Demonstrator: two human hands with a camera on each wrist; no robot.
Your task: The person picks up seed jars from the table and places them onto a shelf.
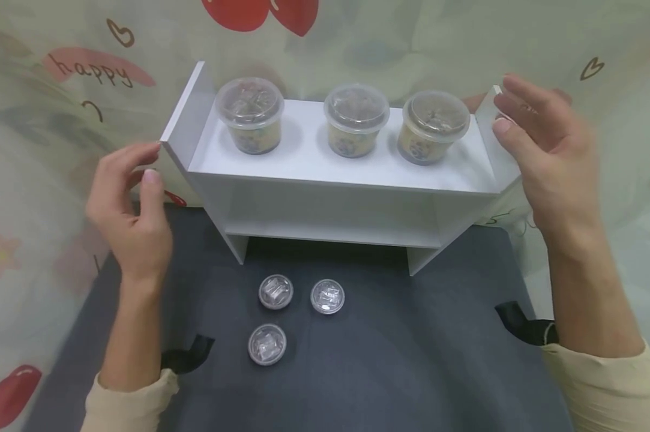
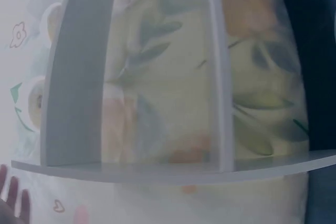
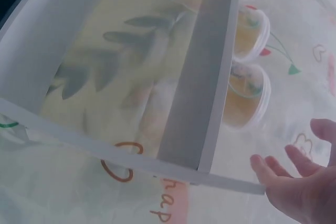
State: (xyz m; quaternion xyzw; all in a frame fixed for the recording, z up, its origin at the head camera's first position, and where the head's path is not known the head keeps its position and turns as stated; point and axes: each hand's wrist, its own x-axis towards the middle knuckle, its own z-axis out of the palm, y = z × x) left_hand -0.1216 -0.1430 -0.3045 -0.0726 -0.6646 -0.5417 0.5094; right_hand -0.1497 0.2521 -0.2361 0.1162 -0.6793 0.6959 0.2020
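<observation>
A white two-tier shelf (image 1: pixel 307 141) stands at the back of a dark table. On its top board are three clear lidded tubs with yellowish contents: a left tub (image 1: pixel 251 117), a middle tub (image 1: pixel 356 120) and a right tub (image 1: pixel 431 129). Beside the left side panel, my left hand (image 1: pixel 127 210) has loosely bent fingers, the fingertips close to the panel's front corner; contact is unclear. At the opposite panel, my right hand (image 1: pixel 559 156) spreads its fingers around the top edge without a visible grip. The right wrist view shows those fingers (image 3: pixel 294 166) apart, near the panel's end.
Three small round clear-lidded containers lie on the table in front of the shelf: one at back left (image 1: pixel 275 292), one to its right (image 1: pixel 327 296) and one nearer (image 1: pixel 267 344). Patterned cloth (image 1: pixel 27 162) hangs behind and at the sides. Black straps (image 1: pixel 524 324) dangle at both wrists.
</observation>
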